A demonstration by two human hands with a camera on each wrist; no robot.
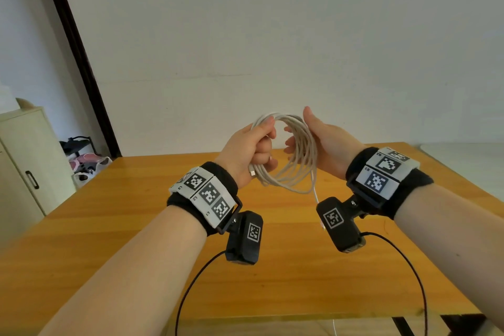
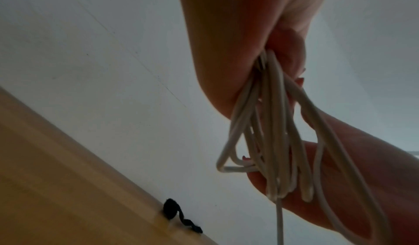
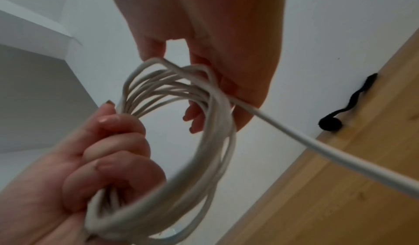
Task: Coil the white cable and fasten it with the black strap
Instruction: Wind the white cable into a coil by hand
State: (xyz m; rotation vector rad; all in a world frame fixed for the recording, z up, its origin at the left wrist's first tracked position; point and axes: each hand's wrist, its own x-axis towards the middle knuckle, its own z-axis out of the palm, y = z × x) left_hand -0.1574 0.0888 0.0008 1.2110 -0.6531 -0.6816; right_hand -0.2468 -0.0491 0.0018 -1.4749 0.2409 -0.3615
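**Already looped: the white cable held up between both hands**

Here the head view shows the white cable (image 1: 293, 161) gathered into a ring of several loops, raised above the wooden bench (image 1: 136, 226). The left hand (image 1: 249, 153) is clenched round one side of the ring, with a plug end poking out below its fingers. The right hand (image 1: 321, 142) has its fingers passed through the ring's other side, thumb up; they look loosely bent rather than gripping. A loose tail of cable hangs from the ring toward the bench. A pale cabinet (image 1: 24, 155) stands at the far left.

From the left wrist view, the strands (image 2: 274, 132) fan out of the left hand (image 2: 249, 43) and run to the right hand (image 2: 328, 177), which cradles them. The black strap (image 2: 179, 216) lies near the bench (image 2: 56, 177) edge, partly rolled, well apart from the cable.

From the right wrist view, the ring (image 3: 199, 141) sits between the clenched left hand (image 3: 102, 159) and the right hand (image 3: 215, 43), whose fingers (image 3: 195, 118) reach inside the loops. The tail runs off to the lower right. The strap (image 3: 335, 118) rests on the bench (image 3: 340, 195) edge.
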